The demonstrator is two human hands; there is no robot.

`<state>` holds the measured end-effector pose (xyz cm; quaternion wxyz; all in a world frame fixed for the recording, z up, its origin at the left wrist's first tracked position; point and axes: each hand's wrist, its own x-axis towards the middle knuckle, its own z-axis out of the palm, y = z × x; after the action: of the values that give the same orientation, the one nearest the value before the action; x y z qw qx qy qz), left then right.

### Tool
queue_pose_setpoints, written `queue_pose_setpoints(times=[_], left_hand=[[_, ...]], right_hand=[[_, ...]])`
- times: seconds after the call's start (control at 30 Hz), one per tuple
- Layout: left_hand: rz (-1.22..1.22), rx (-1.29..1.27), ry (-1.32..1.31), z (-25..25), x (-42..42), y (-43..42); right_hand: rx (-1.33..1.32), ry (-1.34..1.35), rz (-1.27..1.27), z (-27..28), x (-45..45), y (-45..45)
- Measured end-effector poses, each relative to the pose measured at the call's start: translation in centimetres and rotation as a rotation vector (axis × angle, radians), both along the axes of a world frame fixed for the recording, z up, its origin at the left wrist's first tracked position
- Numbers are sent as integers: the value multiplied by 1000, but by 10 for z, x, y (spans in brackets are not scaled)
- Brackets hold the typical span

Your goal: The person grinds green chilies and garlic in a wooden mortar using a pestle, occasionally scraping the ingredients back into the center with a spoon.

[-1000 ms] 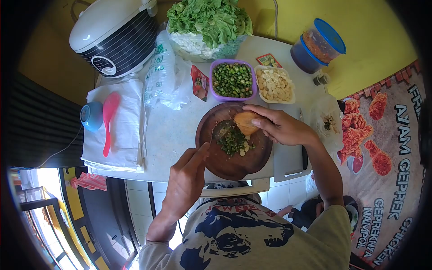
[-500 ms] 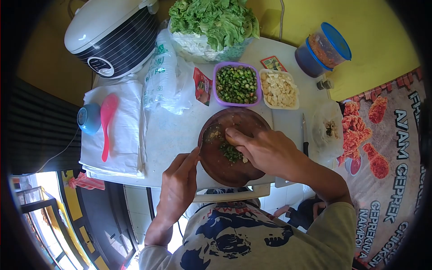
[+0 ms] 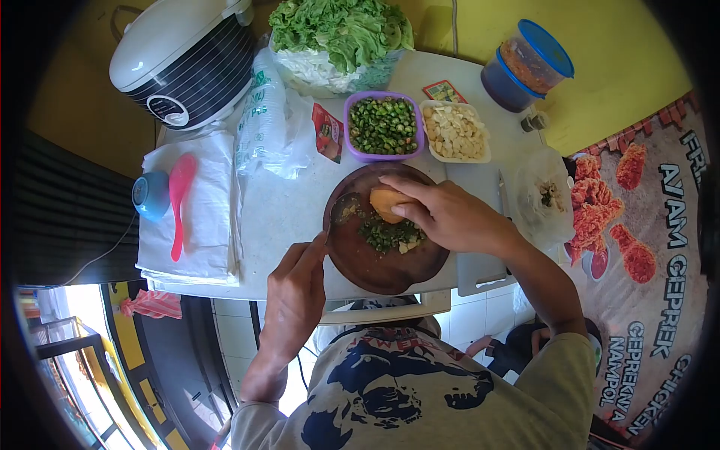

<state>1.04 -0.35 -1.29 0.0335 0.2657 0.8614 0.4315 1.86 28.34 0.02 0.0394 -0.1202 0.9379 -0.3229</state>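
While the right hand [image 3: 457,216] curls round the top of the pestle [image 3: 387,204], the left hand [image 3: 295,292], fingertips pinched together, grips a spoon [image 3: 345,208] by its handle at the left rim of the mortar [image 3: 356,259]. Both pestle and spoon reach into the mortar, with chopped greens [image 3: 379,234] lying on its floor between the hands, just below the pestle and nearer the right hand. Beyond the mortar, a purple tub [image 3: 386,157] of cut green chillies and a tray [image 3: 465,160] of pale pieces stand side by side on the worktop [image 3: 281,225]; a board [image 3: 480,259] lies to the right.
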Motion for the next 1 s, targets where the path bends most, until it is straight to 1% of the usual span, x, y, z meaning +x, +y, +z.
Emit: queue_pose_setpoints(times=[0.03,0.1,0.13,0.2,0.23,0.3,0.33,0.37,0.43,0.47,0.5,0.57,0.6,0.67,0.7,0.77,0.9,0.97,1.0], left_hand=[[10,4,13,-1,0,1],[20,7,5,1,2,2],[19,0,-8,1,4,2],[9,5,-14,0,7,4],[-10,12,-15,0,8,6],[-25,25,-15,-2,10,14],[-35,33,-18,-2,11,17],[-39,32,-16,-1,12,19],[-54,45,2,0,11,23],[-39,14,8,5,10,22],[-39,13,7,5,8,19],[-57,10,7,4,1,9],[-54,8,10,4,-2,7],[-31,0,13,3,-8,4],[-27,-1,12,3,-9,4],[2,1,0,2,-11,7],[-14,-6,4,3,-16,10],[-20,-18,-19,3,-15,8],[-17,-24,-37,4,-15,9]], right_hand=[[9,9,5,4,9,9],[-345,-295,-224,7,35,19],[-341,-298,-215,11,43,17],[-406,-581,-492,18,58,13],[-409,-581,-496,17,63,9],[-423,-484,-520,13,66,-3],[-340,-382,-478,1,67,-5],[-343,-380,-481,-13,65,-9],[-142,142,-331,-25,54,-22],[-26,147,-324,-24,53,-26],[-27,146,-325,-17,50,-30],[285,9,-222,-5,44,-36],[283,12,-219,-1,41,-36],[363,-46,-141,6,33,-36],[362,-45,-137,10,28,-35],[346,-29,-48,16,19,-31],[317,29,36,17,10,-22],[321,-63,54,20,10,-22],[325,-66,60,22,9,-22]])
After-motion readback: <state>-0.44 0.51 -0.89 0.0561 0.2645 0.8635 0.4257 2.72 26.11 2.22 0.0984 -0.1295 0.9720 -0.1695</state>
